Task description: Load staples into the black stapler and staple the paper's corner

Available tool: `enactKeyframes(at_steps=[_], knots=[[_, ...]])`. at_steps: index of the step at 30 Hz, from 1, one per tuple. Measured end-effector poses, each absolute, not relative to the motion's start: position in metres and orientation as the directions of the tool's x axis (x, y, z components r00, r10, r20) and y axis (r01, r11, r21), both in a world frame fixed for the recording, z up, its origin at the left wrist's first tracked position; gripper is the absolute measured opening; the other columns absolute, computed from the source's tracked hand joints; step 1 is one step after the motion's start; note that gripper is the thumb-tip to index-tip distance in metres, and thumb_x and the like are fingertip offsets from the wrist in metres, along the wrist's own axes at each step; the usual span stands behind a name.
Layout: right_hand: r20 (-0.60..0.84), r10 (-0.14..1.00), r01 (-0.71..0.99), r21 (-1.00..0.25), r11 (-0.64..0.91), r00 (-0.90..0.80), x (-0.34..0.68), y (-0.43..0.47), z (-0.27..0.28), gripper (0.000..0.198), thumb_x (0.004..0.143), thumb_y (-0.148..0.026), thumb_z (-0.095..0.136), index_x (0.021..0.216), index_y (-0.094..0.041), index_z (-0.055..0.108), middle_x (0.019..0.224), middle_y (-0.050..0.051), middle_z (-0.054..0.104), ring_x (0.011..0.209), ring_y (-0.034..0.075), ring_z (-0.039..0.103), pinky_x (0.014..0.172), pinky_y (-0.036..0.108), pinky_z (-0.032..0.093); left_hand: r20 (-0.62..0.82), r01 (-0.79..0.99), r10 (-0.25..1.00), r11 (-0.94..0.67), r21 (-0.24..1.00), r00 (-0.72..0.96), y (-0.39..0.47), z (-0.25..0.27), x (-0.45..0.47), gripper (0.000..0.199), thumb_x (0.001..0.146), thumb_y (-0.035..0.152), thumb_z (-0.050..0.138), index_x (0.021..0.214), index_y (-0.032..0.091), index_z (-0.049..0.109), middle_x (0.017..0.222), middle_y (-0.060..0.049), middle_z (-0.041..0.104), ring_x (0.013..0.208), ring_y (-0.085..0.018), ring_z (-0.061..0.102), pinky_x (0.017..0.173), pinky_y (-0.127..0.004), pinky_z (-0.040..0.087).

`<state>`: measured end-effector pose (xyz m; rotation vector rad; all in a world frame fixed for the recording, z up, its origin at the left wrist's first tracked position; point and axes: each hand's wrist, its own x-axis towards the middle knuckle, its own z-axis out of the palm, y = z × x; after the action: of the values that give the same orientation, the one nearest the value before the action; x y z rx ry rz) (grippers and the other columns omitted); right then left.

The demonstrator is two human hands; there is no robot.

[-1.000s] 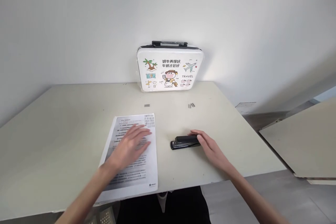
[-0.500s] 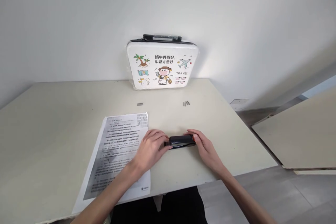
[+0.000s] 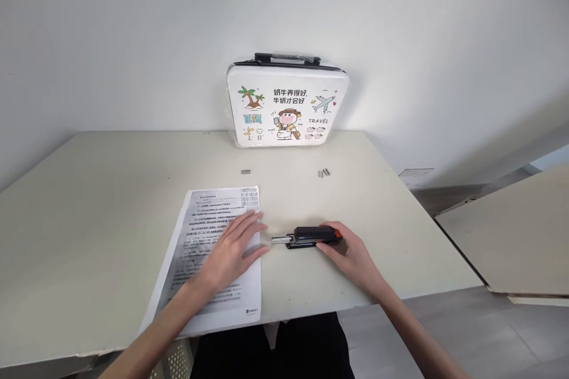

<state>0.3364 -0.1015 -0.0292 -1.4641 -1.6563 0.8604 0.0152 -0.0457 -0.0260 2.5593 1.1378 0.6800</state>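
A black stapler [image 3: 313, 235] with a red tab at its right end lies on the table, its metal staple tray [image 3: 281, 240] sticking out from the left end. My right hand [image 3: 351, 251] grips the stapler's right end between thumb and fingers. Just left of the tray, apart from it, my left hand [image 3: 233, 251] is held with fingers and thumb spread, nothing in it. It is over the right part of a printed sheet of paper [image 3: 208, 266] and hides some of its text.
A strip of staples [image 3: 246, 172] lies beyond the paper, and more staple strips [image 3: 324, 173] lie farther right. A white case [image 3: 288, 106] with cartoon prints leans against the wall at the table's back. The table's front edge [image 3: 306, 315] runs close to my lap.
My left hand has moved left off the stapler and opened. The stapler's metal tray now projects from its left end. My right hand still holds the other end. The view has shifted slightly.
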Motion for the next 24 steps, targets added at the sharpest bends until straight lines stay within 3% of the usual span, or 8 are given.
enactKeyframes(at_steps=[3,7,11,16,21,24], knots=[[0.099,0.993,0.495,-0.861,0.118,-0.064,0.336,-0.102,-0.029,0.027,0.099,-0.043,0.065,0.121,-0.028,0.064,0.119,0.007,0.072,0.108,0.027,0.069,0.094,0.041,0.057,0.281,0.67,0.76,-0.65,0.359,0.587,-0.047,-0.028,-0.001,0.049,0.104,0.048,0.061,0.148,0.027,0.053,0.162,-0.008,0.051,0.154,-0.029,0.04,0.125,-0.054,0.039],[0.096,0.994,0.498,-0.86,0.112,-0.058,0.335,-0.102,-0.031,0.027,0.099,-0.045,0.065,0.12,-0.028,0.064,0.117,0.007,0.073,0.106,0.027,0.07,0.09,0.04,0.059,0.315,0.675,0.75,-0.661,0.327,0.581,-0.037,-0.019,-0.017,0.045,0.105,0.048,0.06,0.145,0.029,0.055,0.154,-0.006,0.058,0.149,-0.029,0.047,0.122,-0.053,0.041],[0.099,0.993,0.496,-0.86,0.116,-0.061,0.335,-0.102,-0.032,0.026,0.099,-0.045,0.065,0.118,-0.028,0.064,0.114,0.007,0.073,0.102,0.027,0.07,0.088,0.039,0.059,0.415,0.723,0.779,-0.61,0.324,0.471,0.011,-0.007,-0.014,0.03,0.106,0.037,0.056,0.133,0.026,0.064,0.132,-0.008,0.071,0.128,-0.029,0.062,0.112,-0.05,0.048],[0.095,0.994,0.494,-0.863,0.108,-0.051,0.333,-0.102,-0.028,0.027,0.098,-0.046,0.065,0.118,-0.027,0.064,0.11,0.007,0.074,0.099,0.027,0.07,0.086,0.039,0.059,0.371,0.853,0.877,-0.425,0.302,0.306,0.101,-0.009,0.003,0.027,0.1,0.03,0.061,0.123,0.022,0.07,0.124,-0.013,0.07,0.122,-0.035,0.06,0.106,-0.054,0.048],[0.078,0.996,0.484,-0.87,0.094,-0.052,0.332,-0.101,-0.027,0.028,0.099,-0.047,0.064,0.118,-0.027,0.064,0.111,0.008,0.074,0.099,0.028,0.07,0.087,0.041,0.059,0.313,0.855,0.906,-0.389,0.343,0.286,0.139,-0.017,0.009,0.016,0.098,0.035,0.064,0.099,0.023,0.074,0.11,-0.011,0.072,0.115,-0.034,0.063,0.104,-0.053,0.048],[0.082,0.995,0.483,-0.87,0.099,-0.056,0.332,-0.101,-0.028,0.028,0.099,-0.047,0.064,0.118,-0.027,0.064,0.111,0.008,0.074,0.099,0.027,0.07,0.088,0.042,0.059,0.327,0.836,0.894,-0.418,0.356,0.308,0.13,-0.015,0.01,0.02,0.103,0.035,0.057,0.098,0.022,0.072,0.106,-0.011,0.073,0.108,-0.031,0.065,0.1,-0.049,0.05]])
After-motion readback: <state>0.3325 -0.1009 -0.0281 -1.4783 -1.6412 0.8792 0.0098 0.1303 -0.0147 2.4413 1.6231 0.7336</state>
